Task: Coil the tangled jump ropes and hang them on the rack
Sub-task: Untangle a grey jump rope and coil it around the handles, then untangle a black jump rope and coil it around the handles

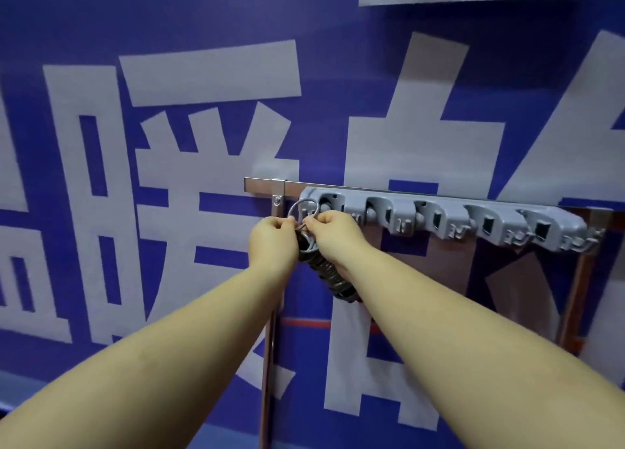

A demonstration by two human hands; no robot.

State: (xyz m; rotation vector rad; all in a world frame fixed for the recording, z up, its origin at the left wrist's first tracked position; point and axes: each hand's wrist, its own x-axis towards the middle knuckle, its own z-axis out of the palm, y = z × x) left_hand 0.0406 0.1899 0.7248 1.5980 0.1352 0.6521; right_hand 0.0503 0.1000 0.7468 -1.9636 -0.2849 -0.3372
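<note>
A grey plastic rack (449,213) with several clip slots and small hooks is fixed on a metal frame in front of me. Both hands are raised to its left end. My left hand (273,237) and my right hand (333,232) pinch the top of a coiled dark jump rope (333,278), which hangs down between my wrists. A thin grey loop of the rope (299,207) arcs up over the leftmost slot of the rack. The lower part of the coil is partly hidden behind my right forearm.
The chrome frame (270,347) has a vertical post on the left and a copper-coloured post (575,296) on the right. Behind it hangs a blue banner (203,144) with large white characters. The other rack slots to the right hold nothing.
</note>
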